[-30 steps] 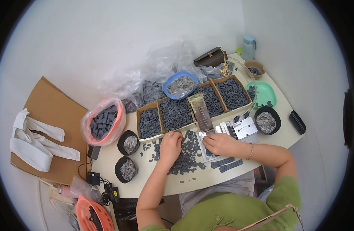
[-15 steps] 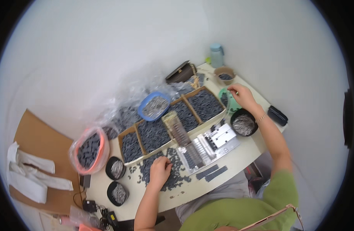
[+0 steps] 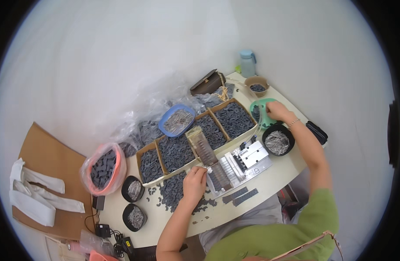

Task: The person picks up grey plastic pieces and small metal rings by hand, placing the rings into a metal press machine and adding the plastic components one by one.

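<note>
On my feed: left hand [image 3: 194,182] is at the left end of the silver metal fixture [image 3: 248,153], fingertips bunched by its corner. Can't tell whether they pinch a part or are just closed together. Right hand [image 3: 277,111] is curled over the pale green shallow plastic dish [image 3: 266,101], near the table's [image 3: 287,172] right edge. Fingertips hidden, so no call on that grip either.

Fixture sits toward the table's near edge, right of the heap of small dark grey parts [image 3: 170,191]. Two flat dark grey strips [image 3: 244,196] lie between fixture and near edge. The long cardboard tray [image 3: 240,138] of dark grey parts runs behind.

Risks I see:
- Right forearm is just beside the round black bowl [image 3: 291,147] of silver metal pins [image 3: 277,141]. A low elbow or a quick pull back could tip it.
- Clear flexible tube [image 3: 260,118] runs close to the right fingers; a snag could tug the fixture.
- Left wrist is over the heap; a sideways drag could scatter parts.
- Strips are near the edge; a sleeve or forearm brush could drop them.
</note>
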`<state>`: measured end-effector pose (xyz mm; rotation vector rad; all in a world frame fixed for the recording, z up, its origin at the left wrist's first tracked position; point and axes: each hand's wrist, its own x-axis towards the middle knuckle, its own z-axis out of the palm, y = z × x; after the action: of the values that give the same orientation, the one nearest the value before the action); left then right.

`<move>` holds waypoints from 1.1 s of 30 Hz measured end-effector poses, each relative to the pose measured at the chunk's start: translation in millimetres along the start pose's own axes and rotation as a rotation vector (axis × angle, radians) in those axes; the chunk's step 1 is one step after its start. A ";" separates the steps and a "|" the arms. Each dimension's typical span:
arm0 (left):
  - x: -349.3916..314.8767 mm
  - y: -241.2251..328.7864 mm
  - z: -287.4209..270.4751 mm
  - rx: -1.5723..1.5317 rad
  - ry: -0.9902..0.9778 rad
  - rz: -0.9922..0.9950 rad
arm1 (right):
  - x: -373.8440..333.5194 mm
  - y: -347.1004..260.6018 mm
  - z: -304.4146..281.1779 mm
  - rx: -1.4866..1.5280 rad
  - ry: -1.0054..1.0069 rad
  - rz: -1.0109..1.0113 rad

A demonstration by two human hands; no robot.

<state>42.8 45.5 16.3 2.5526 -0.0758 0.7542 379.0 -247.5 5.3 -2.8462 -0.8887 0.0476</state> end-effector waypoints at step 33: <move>-158.1 -100.4 -189.5 0.649 0.033 -0.728 | -121.8 -192.1 -9.9 0.103 0.528 -0.661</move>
<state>-167.5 208.5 29.9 2.8045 1.2159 0.5708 171.4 -162.3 44.0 -2.1535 -1.5487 -0.6699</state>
